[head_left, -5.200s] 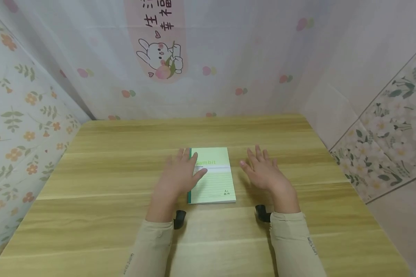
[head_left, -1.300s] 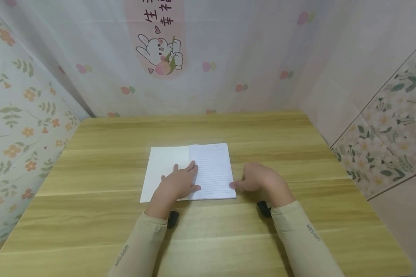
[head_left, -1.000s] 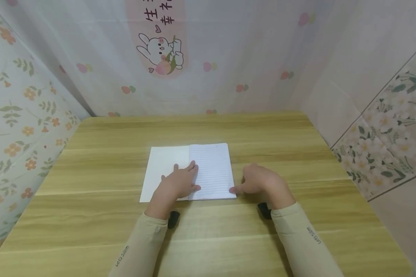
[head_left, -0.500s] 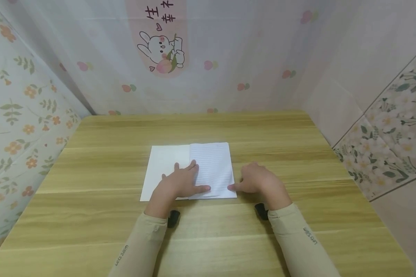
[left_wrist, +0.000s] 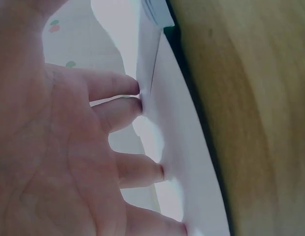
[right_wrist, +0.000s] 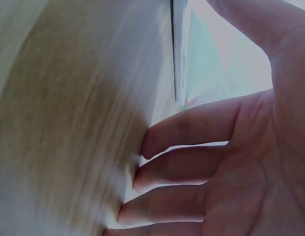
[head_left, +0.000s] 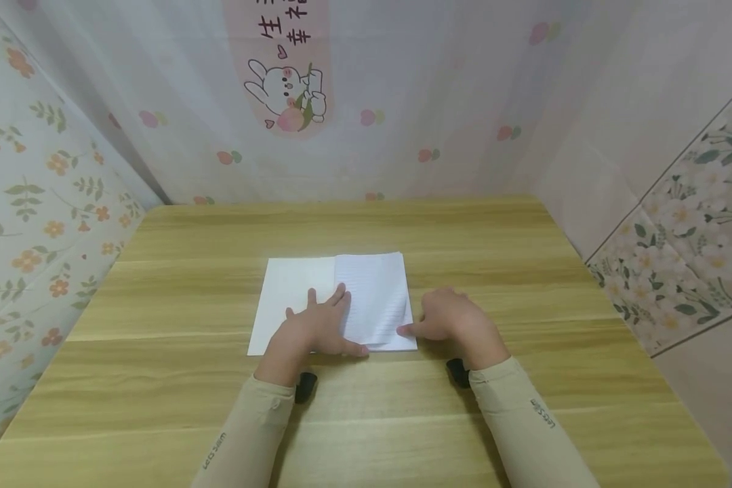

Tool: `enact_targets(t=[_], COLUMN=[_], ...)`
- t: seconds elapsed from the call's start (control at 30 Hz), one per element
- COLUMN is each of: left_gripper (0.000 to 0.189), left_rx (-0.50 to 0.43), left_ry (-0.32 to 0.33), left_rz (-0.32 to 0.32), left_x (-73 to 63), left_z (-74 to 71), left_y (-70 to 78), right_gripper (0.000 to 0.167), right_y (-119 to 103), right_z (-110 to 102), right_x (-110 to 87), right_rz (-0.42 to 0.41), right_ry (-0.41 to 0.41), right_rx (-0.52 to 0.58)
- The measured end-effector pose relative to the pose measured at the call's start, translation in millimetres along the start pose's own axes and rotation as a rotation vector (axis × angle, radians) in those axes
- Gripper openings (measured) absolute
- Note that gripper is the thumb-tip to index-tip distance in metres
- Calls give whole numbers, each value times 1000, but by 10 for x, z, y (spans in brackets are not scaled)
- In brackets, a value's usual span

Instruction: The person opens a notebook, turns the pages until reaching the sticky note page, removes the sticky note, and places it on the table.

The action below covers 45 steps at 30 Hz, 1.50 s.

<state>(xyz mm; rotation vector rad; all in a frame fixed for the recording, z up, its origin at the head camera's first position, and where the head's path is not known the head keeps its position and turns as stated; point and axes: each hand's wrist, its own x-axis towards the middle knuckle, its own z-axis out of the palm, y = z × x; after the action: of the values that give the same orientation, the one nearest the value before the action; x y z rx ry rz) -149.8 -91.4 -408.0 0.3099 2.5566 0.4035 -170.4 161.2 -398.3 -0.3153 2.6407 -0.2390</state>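
Observation:
An open notebook (head_left: 372, 281) lies on the wooden table, its blank inside cover (head_left: 287, 274) to the left and a lined page to the right. The page's lower right part is bowed up from the pages beneath. My left hand (head_left: 317, 329) rests spread across the fold; its fingertips press the inside cover in the left wrist view, and its thumb reaches the page's bottom edge. Beside the right edge is my right hand (head_left: 451, 317), its thumb on the page near the lower right corner. In the right wrist view its other fingers (right_wrist: 191, 125) stretch down to the table.
The wooden table (head_left: 189, 271) extends on all sides of the notebook. Behind it hangs a pale curtain (head_left: 402, 88) with a rabbit print. Floral cloth (head_left: 43, 203) borders the left, and a floral panel (head_left: 689, 230) the right. Black wrist pieces (head_left: 306, 387) show at both wrists.
The notebook, closed at first with its green cover up, now lies open. Lately the right thumb has slid slightly left, bowing the page, and the left thumb has moved to the bottom edge.

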Motion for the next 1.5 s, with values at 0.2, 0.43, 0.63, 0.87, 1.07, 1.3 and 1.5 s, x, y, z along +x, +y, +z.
enact_targets(t=[0.2, 0.43, 0.63, 0.87, 1.07, 1.3, 1.5], left_gripper=[113, 111, 108, 98, 83, 64, 90], left_rx=[-2, -11, -3, -5, -76, -203, 51], left_ry=[7, -1, -5, -4, 12, 270, 687], left_rz=[20, 19, 28, 51, 87, 141, 65], left_x=[-6, -24, -6, 19, 32, -84, -268], left_z=[-4, -24, -23, -25, -50, -90, -184], left_y=[-13, -11, -29, -97, -171, -229, -168], right_gripper=[59, 55, 54, 55, 56, 62, 61], right_y=[15, 25, 44, 55, 50, 46, 54], right_z=[1, -5, -7, -7, -9, 0, -1], right_x=[-18, -30, -27, -17, -19, -33, -27], right_rz=[-1, 10, 1, -7, -7, -20, -22], right_ry=[-2, -8, 0, -10, -13, -18, -13], right_rx=[17, 21, 26, 3, 9, 16, 24])
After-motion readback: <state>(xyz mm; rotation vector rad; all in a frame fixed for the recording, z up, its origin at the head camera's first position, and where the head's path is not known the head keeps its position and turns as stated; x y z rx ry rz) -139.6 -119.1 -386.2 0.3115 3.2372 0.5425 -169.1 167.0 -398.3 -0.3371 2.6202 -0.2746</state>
